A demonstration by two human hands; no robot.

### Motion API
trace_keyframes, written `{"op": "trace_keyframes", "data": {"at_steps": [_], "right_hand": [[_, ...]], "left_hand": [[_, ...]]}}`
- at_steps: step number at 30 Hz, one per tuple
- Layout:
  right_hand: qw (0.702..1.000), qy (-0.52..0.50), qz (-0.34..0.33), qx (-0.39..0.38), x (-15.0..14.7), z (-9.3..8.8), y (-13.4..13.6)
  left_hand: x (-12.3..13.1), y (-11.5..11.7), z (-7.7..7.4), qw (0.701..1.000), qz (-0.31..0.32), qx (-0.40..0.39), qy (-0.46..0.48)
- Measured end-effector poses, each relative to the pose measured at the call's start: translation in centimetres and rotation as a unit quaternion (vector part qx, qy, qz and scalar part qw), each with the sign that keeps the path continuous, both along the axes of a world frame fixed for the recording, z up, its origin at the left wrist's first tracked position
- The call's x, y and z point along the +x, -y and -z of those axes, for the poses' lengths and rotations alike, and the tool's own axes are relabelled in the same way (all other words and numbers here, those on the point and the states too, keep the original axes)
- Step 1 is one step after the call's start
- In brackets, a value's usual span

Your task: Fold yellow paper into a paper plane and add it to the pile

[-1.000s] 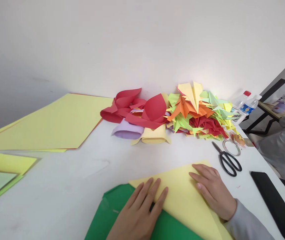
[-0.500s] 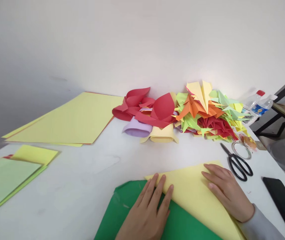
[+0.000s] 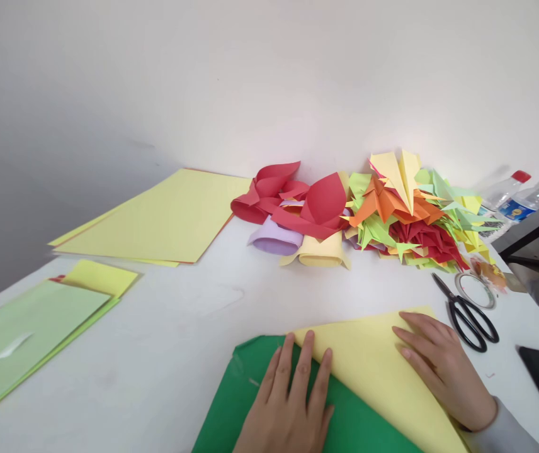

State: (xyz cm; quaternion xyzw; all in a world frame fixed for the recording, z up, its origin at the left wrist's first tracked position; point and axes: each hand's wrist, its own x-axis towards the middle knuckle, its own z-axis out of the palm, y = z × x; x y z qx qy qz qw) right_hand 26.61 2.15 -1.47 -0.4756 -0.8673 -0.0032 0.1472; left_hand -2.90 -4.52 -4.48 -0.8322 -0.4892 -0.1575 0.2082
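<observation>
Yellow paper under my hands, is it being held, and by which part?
No closed grip shows. The left hand lies spread, some fingertips on the yellow paper near its left corner; the right hand rests on its right side.

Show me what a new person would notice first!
Probably the jagged, multicoloured folded paper heap, at the back right of the white table. Left of it sit curled red paper shapes. Up front, the bare left hand and right hand touch pale yellow paper bordering a flat green sheet.
</observation>
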Motion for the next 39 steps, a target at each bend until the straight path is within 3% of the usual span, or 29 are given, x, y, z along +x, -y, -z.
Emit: {"op": "trace_keyframes", "data": {"at_steps": [6,15,23,33,39], "right_hand": [[0.999,-0.024,0.009,-0.023,0.1,0.1,-0.2],[0.974,-0.136,0.068,-0.167,0.6,-1.2,-0.3],[0.995,-0.009,0.034,-0.097,-0.1,-0.6,0.1],[0.997,0.006,0.034,-0.069,-0.3,-0.5,0.1],[0.999,0.022,0.023,-0.014,-0.6,-0.4,0.1]], "left_hand": [[0.2,-0.4,-0.2,1.000,0.010,0.003,-0.001],[0.2,-0.7,-1.2,1.000,0.010,0.001,-0.003],[0.1,-1.0,-0.7,1.000,0.018,0.012,-0.002],[0.0,-0.9,-0.9,1.000,0.023,0.015,-0.014],[0.0,-0.9,-0.5,0.999,0.022,0.022,-0.012]]}}
